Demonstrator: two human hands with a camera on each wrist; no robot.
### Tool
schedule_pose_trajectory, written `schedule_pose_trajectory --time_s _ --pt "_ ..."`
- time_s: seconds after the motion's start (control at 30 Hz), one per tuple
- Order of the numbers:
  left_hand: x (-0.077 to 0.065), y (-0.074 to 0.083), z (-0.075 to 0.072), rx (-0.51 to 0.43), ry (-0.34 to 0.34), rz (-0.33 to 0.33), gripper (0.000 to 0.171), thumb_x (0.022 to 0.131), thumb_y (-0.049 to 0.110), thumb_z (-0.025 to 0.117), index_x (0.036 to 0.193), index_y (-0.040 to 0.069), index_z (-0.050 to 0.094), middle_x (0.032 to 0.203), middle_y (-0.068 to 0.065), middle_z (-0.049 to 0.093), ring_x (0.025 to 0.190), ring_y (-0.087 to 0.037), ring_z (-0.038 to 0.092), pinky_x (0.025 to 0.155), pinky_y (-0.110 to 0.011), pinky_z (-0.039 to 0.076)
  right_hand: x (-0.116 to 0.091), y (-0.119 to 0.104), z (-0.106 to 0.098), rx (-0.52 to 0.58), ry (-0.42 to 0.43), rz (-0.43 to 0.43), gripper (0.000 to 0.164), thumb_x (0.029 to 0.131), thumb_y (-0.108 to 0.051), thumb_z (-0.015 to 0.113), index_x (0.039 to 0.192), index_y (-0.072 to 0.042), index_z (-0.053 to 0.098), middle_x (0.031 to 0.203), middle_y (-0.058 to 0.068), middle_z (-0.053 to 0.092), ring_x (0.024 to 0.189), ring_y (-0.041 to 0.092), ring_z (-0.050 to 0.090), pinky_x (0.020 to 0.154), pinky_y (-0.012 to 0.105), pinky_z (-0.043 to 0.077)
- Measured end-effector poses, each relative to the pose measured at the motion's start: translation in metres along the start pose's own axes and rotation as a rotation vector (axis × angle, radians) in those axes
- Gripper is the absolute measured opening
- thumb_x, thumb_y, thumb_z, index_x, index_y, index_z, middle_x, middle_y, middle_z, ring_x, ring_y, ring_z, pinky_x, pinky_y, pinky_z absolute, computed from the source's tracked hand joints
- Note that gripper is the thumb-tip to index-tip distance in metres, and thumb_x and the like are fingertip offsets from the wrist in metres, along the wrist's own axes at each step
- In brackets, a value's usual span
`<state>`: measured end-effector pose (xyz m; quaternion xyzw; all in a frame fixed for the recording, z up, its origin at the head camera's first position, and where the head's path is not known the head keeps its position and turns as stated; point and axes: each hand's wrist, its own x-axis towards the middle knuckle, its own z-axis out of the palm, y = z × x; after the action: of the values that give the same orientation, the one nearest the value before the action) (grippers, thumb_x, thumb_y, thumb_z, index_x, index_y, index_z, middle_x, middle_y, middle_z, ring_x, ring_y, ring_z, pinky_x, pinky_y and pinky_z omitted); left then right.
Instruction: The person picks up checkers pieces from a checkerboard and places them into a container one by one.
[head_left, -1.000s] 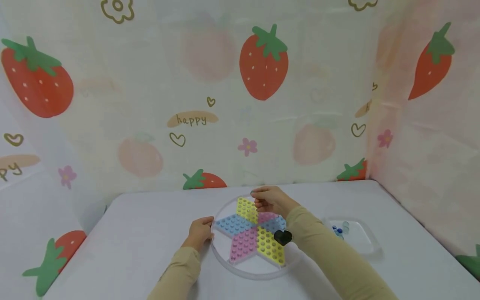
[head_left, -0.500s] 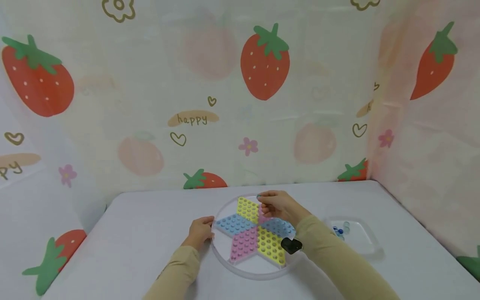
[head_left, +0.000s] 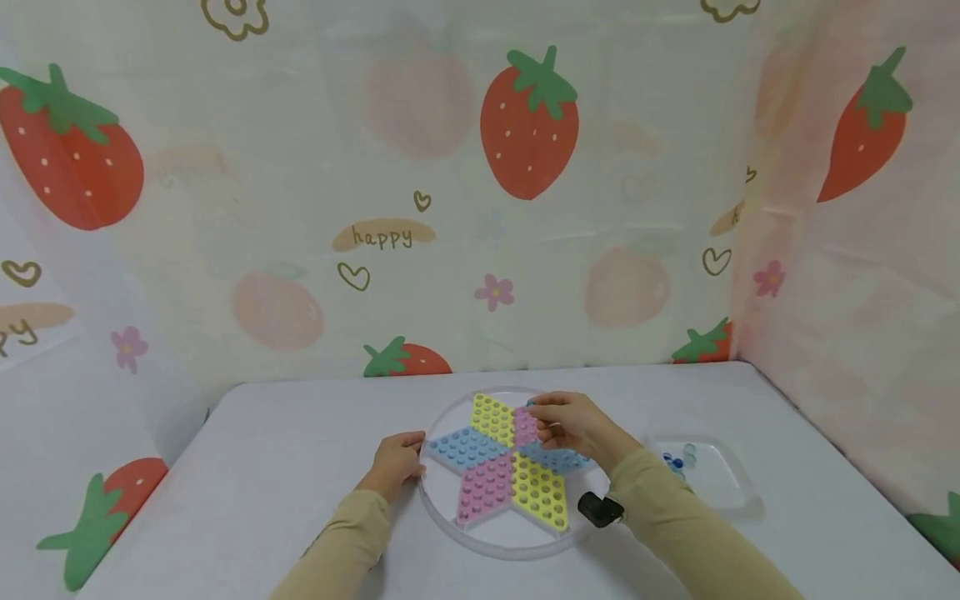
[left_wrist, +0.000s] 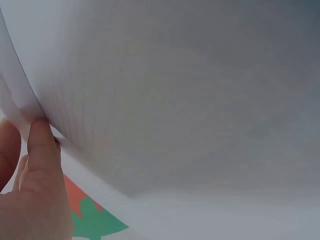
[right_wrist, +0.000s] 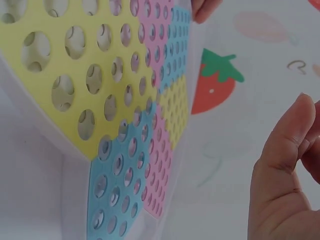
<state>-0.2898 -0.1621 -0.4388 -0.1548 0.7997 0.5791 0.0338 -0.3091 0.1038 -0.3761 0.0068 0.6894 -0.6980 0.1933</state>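
A round white Chinese checkers board [head_left: 517, 546] lies on the table, its star of yellow, pink and blue holed diamonds facing up. My left hand [head_left: 396, 462] holds its left rim; in the left wrist view, the fingers [left_wrist: 42, 150] meet the edge. Above the far right part of the star, my right hand [head_left: 576, 423] pinches a small bluish marble [head_left: 530, 403] between thumb and fingertips. In the right wrist view, the thumb [right_wrist: 280, 165] stands apart from the board, and the marble is out of sight. The right hand and wrist partly cover the pink and blue diamonds.
A shallow clear tray [head_left: 738, 471] stands to the right of the board, with several blue and clear marbles [head_left: 675, 461] at its left side; the right sleeve covers its near corner. A strawberry-printed cloth [head_left: 420, 300] rises behind the white table.
My right hand has moved right and slightly nearer, from the board's far edge towards the far pink diamond, with the marble still pinched. The left hand has stayed at the rim.
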Motion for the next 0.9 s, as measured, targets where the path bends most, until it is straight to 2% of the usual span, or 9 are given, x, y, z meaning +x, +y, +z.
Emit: schedule_pose_trajectory --time_s 0.2,0.37,0.5,0.9 --pt "-0.001 -0.002 0.0 0.019 0.002 -0.006 0.057 0.078 -0.024 0.052 0.134 -0.01 0.051 0.135 -0.027 0.051 0.121 -0.031 0.051 0.072 -0.026 0.048 -0.008 0.003 -0.003 -0.005 -0.003 -0.011 0.029 0.097 -0.007 0.058 0.122 0.007 0.052 0.066 0.003 0.054 0.054 0.01 0.054 0.053 0.024 0.05" --pt "-0.003 -0.002 0.0 0.001 0.007 -0.001 0.057 0.078 -0.024 0.052 0.134 -0.01 0.051 0.136 -0.028 0.05 0.13 -0.037 0.044 0.077 -0.026 0.048 -0.014 0.006 -0.006 -0.026 -0.013 -0.019 0.028 0.097 -0.008 0.058 0.12 0.007 0.051 0.067 0.003 0.054 0.055 0.01 0.053 0.054 0.024 0.049" --pt "-0.003 0.0 -0.001 -0.011 0.009 0.008 0.057 0.078 -0.024 0.052 0.133 -0.01 0.051 0.135 -0.029 0.05 0.128 -0.037 0.046 0.073 -0.024 0.047 -0.018 0.006 -0.009 -0.037 -0.015 -0.035 0.024 0.097 -0.009 0.058 0.115 0.005 0.053 0.067 0.002 0.054 0.056 0.01 0.053 0.054 0.024 0.049" --pt "0.001 0.0 0.0 0.005 0.009 0.022 0.058 0.077 -0.023 0.05 0.133 -0.011 0.051 0.134 -0.029 0.051 0.117 -0.031 0.052 0.065 -0.022 0.046 -0.026 0.008 -0.019 -0.036 -0.02 -0.039 0.033 0.097 -0.011 0.059 0.122 0.008 0.049 0.068 0.002 0.054 0.056 0.009 0.053 0.056 0.024 0.051"
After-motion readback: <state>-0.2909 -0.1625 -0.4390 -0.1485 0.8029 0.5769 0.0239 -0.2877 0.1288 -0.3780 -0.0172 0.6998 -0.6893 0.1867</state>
